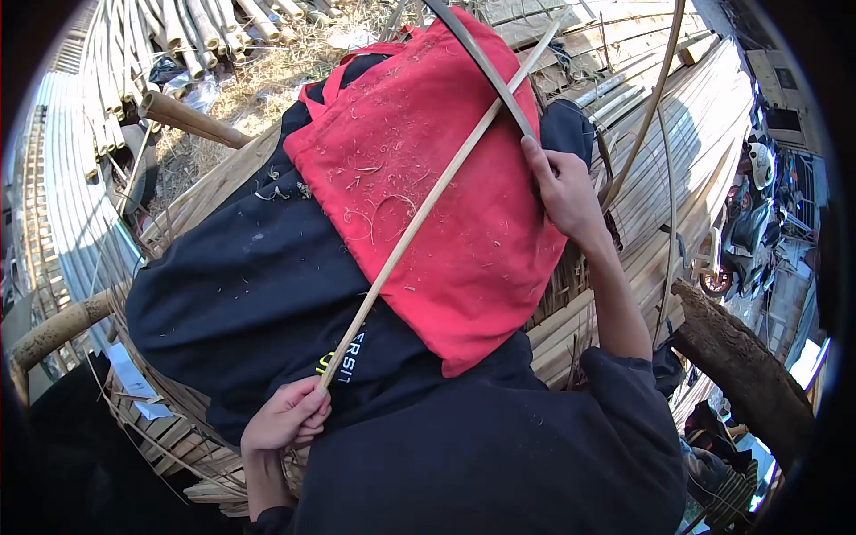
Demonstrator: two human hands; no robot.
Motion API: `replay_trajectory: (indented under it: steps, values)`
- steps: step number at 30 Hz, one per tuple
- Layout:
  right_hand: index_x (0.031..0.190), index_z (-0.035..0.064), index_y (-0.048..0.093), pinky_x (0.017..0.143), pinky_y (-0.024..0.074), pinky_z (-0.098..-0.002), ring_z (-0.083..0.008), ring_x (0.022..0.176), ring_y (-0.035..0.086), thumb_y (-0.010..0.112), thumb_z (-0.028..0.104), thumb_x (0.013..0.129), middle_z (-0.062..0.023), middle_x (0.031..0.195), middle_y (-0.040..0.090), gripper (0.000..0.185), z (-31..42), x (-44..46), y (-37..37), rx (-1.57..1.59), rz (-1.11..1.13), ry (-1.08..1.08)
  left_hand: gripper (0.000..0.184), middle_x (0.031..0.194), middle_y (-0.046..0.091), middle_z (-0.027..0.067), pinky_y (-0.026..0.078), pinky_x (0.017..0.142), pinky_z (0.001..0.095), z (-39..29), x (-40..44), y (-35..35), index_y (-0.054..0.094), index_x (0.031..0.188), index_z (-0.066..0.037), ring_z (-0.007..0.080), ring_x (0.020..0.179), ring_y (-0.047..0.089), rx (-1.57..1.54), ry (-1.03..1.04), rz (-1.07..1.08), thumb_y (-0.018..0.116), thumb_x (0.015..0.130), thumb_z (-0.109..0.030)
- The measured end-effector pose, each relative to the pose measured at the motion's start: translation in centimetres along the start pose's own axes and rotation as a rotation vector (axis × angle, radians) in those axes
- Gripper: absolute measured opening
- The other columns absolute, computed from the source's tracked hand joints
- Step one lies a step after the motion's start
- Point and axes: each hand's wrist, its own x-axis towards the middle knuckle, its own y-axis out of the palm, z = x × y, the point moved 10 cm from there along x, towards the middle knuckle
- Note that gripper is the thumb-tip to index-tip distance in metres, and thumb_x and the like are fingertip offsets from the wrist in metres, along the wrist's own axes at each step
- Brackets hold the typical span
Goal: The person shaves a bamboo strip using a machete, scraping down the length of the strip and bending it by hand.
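Note:
My left hand (pixel 287 415) is closed around the near end of a long pale bamboo strip (pixel 426 207). The strip runs diagonally up and away over a red cloth (pixel 464 259) draped across my lap. My right hand (pixel 563 189) grips a knife with a long, dark, curved blade (pixel 475 61), its thumb lying along the metal. Near the strip's far end the blade crosses it; whether they touch is hard to tell. The knife's handle is hidden in the fist. Thin curled shavings (pixel 392 209) are scattered over the red cloth.
Cut bamboo poles (pixel 192 31) lie in a pile at the upper left. Split bamboo slats (pixel 687 134) spread out on the right, with a thick rough log (pixel 744 361) below them. A bamboo pole (pixel 62 330) juts in at left. Motorbikes (pixel 753 214) stand at far right.

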Motion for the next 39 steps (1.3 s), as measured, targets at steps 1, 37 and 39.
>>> replay_trajectory:
  steps: [1,37,39]
  values:
    - [0.071,-0.0097,0.059,0.051,0.0344,-0.0389,-0.0180,0.049,0.039,0.054,0.058,0.097,-0.0116,0.051,0.040,0.073,0.7,-0.2,0.2,-0.020,0.035,-0.028,0.029,0.064,0.035,-0.0052,0.020,0.041,0.0209,-1.8,1.9,1.3,0.047,0.088,-0.007,0.0030,0.049,0.027,0.054,0.031,-0.019,0.046,0.108,-0.028]
    - [0.060,-0.0045,0.051,0.050,0.0335,-0.0443,-0.0348,0.045,0.041,0.069,0.054,0.089,-0.0179,0.048,0.041,0.068,4.6,-2.0,2.4,-0.318,0.083,-0.414,0.026,0.065,0.054,-0.0016,0.031,0.048,0.0203,-11.8,10.9,5.5,0.067,0.098,0.002,0.0013,0.053,0.039,0.444,0.393,-0.264,0.050,0.106,-0.017]
    - [0.061,-0.0046,0.051,0.052,0.0343,-0.0445,-0.0356,0.046,0.041,0.067,0.056,0.090,-0.0178,0.048,0.040,0.069,4.7,-2.0,2.3,-0.321,0.072,-0.419,0.027,0.064,0.052,-0.0022,0.031,0.049,0.0205,-11.7,10.9,5.4,0.067,0.097,0.002,0.0017,0.054,0.039,0.445,0.405,-0.263,0.050,0.106,-0.017]
